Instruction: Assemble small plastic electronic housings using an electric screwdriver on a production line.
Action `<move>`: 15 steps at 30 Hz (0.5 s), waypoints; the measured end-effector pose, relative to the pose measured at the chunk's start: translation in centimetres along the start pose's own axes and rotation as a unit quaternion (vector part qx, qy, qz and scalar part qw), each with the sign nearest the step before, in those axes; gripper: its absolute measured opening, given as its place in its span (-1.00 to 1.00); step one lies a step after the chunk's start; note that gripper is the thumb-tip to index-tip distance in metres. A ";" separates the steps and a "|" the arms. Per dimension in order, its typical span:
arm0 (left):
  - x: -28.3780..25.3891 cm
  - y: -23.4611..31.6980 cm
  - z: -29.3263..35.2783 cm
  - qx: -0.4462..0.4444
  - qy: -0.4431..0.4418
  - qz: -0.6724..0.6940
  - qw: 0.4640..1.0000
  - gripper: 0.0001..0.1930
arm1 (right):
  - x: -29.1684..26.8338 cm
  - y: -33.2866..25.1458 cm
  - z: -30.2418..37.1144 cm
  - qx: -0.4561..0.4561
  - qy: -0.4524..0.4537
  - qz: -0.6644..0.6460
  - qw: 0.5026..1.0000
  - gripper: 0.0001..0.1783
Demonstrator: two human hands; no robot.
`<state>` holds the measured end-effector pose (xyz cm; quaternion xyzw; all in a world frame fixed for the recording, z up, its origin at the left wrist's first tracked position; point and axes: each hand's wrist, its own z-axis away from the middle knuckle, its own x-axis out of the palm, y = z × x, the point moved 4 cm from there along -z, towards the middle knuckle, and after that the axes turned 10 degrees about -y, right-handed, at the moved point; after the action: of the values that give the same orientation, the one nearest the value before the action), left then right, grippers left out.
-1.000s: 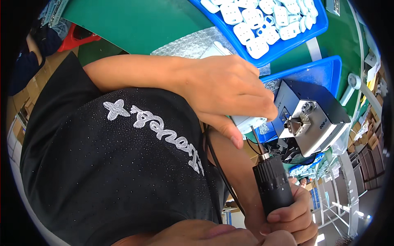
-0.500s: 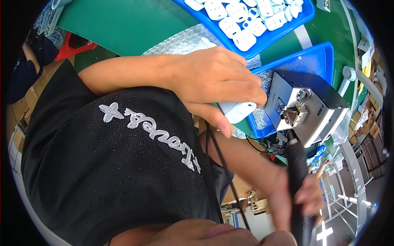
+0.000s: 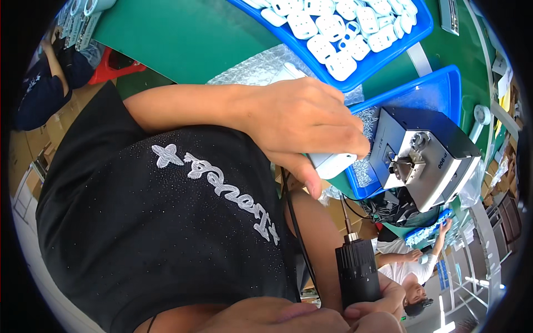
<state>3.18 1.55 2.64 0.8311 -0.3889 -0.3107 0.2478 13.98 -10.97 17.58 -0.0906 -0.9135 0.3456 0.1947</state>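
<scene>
1. So the green table (image 3: 166,44) ran along the top, with a blue tray (image 3: 350,87) of white plastic covers (image 3: 330,26), a blue bin (image 3: 438,83) of screws (image 3: 363,173) and a boxy metal machine (image 3: 444,161); a person (image 3: 411,272) in white was off right.
2. Left hand (image 3: 305,125) was knuckles-up, fingers curled round a white part (image 3: 333,165), mostly hidden.
3. Right hand (image 3: 383,302) sat low, wrapped round a black power screwdriver (image 3: 357,272).
4. That stood near-vertical in view, bit (image 3: 346,216) up and slightly left, just below the white part.

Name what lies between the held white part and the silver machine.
The head view shows a blue tray of small silvery pieces between the white part and the machine.
</scene>
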 end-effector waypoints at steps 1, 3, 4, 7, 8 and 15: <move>0.1 -0.1 -0.2 0.002 0.001 0.004 1.000 -0.31 | 0.4 0.1 -0.3 0.000 -0.011 -0.005 1.000 -0.32; -0.1 -0.2 -0.3 0.015 0.018 0.002 1.000 -0.32 | 0.9 0.7 -0.3 -0.005 -0.016 -0.003 1.000 -0.39; -0.1 -0.2 -0.4 0.016 0.022 0.001 1.000 -0.32 | 1.1 1.0 -0.4 -0.012 -0.014 -0.004 1.000 -0.43; -0.3 0.0 -0.3 0.000 0.005 0.008 1.000 -0.31 | 1.6 1.9 -0.4 -0.024 -0.013 -0.013 1.000 -0.51; -0.3 0.1 0.0 -0.002 0.008 0.005 1.000 -0.32 | 1.7 2.2 -0.5 -0.043 -0.001 -0.015 0.999 -0.55; 0.2 0.4 0.1 -0.004 0.022 0.018 1.000 -0.33 | 2.8 2.9 -0.3 -0.173 0.095 0.009 0.980 -0.80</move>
<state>2.96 1.15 2.80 0.8298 -0.3967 -0.2894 0.2651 11.66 -7.78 16.64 -0.1635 -0.9360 0.1735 0.2590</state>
